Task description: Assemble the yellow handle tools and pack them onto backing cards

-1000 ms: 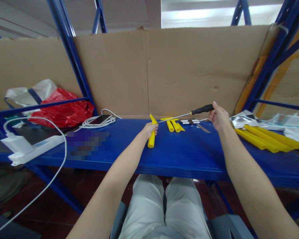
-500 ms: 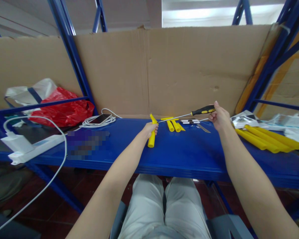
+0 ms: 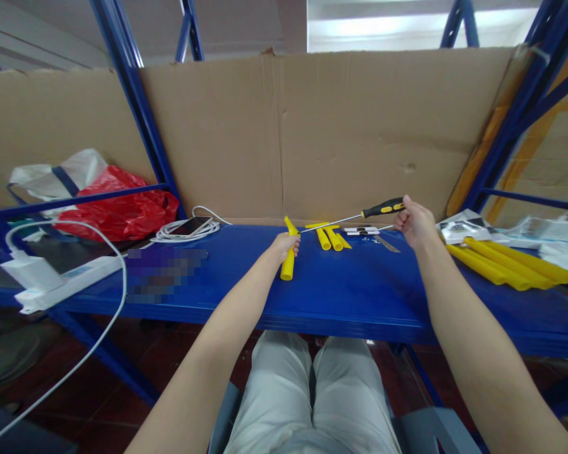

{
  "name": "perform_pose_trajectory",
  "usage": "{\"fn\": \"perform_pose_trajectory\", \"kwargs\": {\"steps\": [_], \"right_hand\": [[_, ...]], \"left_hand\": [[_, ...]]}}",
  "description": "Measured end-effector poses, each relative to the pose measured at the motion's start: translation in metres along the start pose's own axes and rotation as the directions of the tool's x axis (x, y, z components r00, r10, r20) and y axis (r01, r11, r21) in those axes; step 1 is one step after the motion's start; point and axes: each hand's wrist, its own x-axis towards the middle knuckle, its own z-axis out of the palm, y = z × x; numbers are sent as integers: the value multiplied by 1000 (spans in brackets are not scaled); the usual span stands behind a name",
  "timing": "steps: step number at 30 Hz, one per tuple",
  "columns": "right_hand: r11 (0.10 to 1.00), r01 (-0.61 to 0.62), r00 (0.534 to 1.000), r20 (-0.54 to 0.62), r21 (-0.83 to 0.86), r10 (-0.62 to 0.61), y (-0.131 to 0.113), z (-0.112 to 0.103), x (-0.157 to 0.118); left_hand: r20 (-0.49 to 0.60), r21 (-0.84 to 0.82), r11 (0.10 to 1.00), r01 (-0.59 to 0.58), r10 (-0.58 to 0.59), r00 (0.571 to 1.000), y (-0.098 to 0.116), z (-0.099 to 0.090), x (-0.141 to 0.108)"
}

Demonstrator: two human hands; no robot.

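My left hand (image 3: 288, 244) is closed around a yellow tube-shaped piece (image 3: 288, 268), which stands tilted over the blue shelf top. From the right, a long screwdriver (image 3: 383, 207) with a black and yellow handle reaches across, its shaft tip meeting the yellow piece at my left fingers. My right hand (image 3: 414, 222) pinches the end of that handle. Behind the shaft lie several more yellow pieces (image 3: 334, 239). Close to them are a small white and black item (image 3: 361, 231), tiny bits (image 3: 372, 239) and a flat metal strip (image 3: 387, 243).
Several long yellow tubes (image 3: 506, 261) lie at right beside clear plastic packaging (image 3: 471, 228). At left are a coiled white cable (image 3: 184, 234), a phone, a white power strip (image 3: 82, 277) and a red bag (image 3: 127, 205). A cardboard sheet (image 3: 350, 132) stands behind the blue shelf (image 3: 341, 302).
My right hand and the screwdriver handle have shifted slightly to the left and down. My left hand and the yellow piece stay in place.
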Motion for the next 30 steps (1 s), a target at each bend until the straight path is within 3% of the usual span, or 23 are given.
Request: {"fn": "perform_pose_trajectory", "kwargs": {"steps": [18,30], "right_hand": [[1000,3,1000,-2,-24,-3,1,0,0],[995,70,996,-47,-75,-74,6,-1,3]], "left_hand": [[-4,4,1000,-5,5,1000,0,1,-1],[12,-4,1000,-2,2,1000,-1,-1,3]]}}
